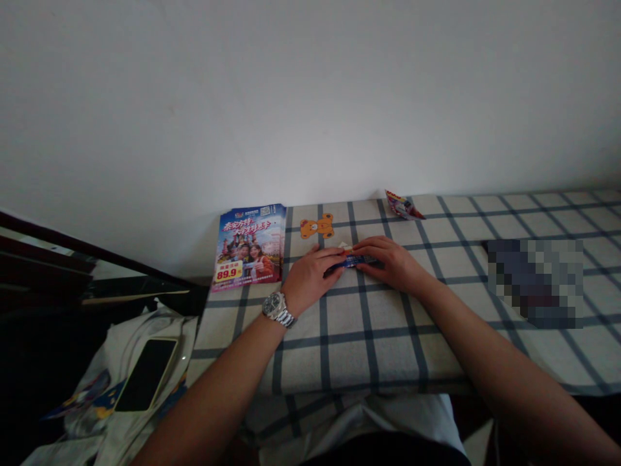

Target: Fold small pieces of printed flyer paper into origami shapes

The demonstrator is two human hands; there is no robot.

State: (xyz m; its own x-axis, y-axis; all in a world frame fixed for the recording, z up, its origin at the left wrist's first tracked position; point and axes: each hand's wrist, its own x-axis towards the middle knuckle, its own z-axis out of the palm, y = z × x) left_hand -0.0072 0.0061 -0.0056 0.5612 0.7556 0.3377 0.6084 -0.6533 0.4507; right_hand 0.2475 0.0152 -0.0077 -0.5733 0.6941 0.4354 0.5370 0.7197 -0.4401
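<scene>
On the checked cloth, a small folded paper flyer (355, 260), blue with a pale edge showing, lies between my two hands. My left hand (313, 275), with a metal watch at its wrist, presses fingers and thumb on the flyer's left end. At the right end, my right hand (388, 262) grips it with bent fingers above and the thumb below. Much of the folded paper is hidden under the fingers. A stack of printed flyers (250, 246) lies left of my left hand. Behind my right hand, near the wall, stands a folded paper piece (403, 206).
The table wears a white cloth (339, 349) with dark grey checks and a bear picture (317, 226). A blurred-out dark object (533, 281) lies to the right. A phone (147, 374) rests on white fabric at lower left. The wall (310, 103) borders the table's back.
</scene>
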